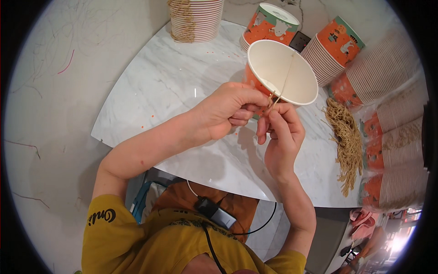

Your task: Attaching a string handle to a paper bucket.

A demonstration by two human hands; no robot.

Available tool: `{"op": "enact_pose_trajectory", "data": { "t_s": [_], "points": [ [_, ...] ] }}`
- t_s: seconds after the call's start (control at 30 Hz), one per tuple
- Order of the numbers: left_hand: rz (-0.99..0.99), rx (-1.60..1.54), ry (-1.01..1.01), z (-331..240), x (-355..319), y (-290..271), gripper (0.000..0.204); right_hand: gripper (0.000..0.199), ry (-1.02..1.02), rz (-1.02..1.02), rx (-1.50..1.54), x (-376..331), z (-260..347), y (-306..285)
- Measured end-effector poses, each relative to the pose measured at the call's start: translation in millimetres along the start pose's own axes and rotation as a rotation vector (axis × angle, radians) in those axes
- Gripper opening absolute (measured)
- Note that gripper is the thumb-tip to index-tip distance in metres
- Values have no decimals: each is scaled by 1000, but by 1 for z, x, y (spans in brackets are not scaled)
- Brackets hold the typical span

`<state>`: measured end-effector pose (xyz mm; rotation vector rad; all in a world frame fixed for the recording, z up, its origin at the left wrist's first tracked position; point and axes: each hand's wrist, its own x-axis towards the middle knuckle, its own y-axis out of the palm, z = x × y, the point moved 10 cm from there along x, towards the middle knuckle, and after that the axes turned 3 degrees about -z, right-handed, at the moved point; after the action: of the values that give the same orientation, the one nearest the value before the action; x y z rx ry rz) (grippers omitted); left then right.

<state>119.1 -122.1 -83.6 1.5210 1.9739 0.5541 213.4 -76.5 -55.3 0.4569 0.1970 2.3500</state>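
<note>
Cup (283, 73) orange outside, white inside; both hands (255, 114) pinch tan string (285, 80) at rim.

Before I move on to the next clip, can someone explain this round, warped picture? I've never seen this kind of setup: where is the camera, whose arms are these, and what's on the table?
There is no machine here. The camera sits on a person's head and looks down, so the arms rising from the bottom edge are that person's own. Its wide lens bends straight edges, hence the round look.

The left hand steadies an orange paper cup with a white inside, tipped toward the camera. The right hand pinches a thin tan string that runs across the cup's mouth; both hands meet at the rim.

On the white marble table lie a bundle of tan strings, stacks of matching cups lying on their sides at the right, and an upright stack of cups with strings at the far edge.
</note>
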Motion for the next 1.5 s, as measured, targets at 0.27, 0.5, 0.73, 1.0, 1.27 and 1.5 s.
{"op": "enact_pose_trajectory", "data": {
  "t_s": [0.27, 0.5, 0.73, 1.0, 1.27, 1.5],
  "points": [
    [-180, 296, 259, -14, -3, -4, 12, 12, -4, -32, -18, 0, -11, -5],
    [-172, 328, 358, -25, -3, 6, 11, 14, -4, -35, -2, 3, -10, 1],
    [-264, 279, 256, -26, 5, -3, 8, 13, 80, -19, -35, 6, -8, -1],
    [-243, 178, 189, -24, 13, -8, 10, 13, 78, 30, -11, 5, -10, 0],
    [-358, 459, 444, -60, 4, -20, 10, 23, -55, 23, 98, 4, 10, -3],
    [-276, 1145, 1170, -94, -38, 26, 39, 21, -56, -39, 30, 10, 13, -13]
  ]
}}
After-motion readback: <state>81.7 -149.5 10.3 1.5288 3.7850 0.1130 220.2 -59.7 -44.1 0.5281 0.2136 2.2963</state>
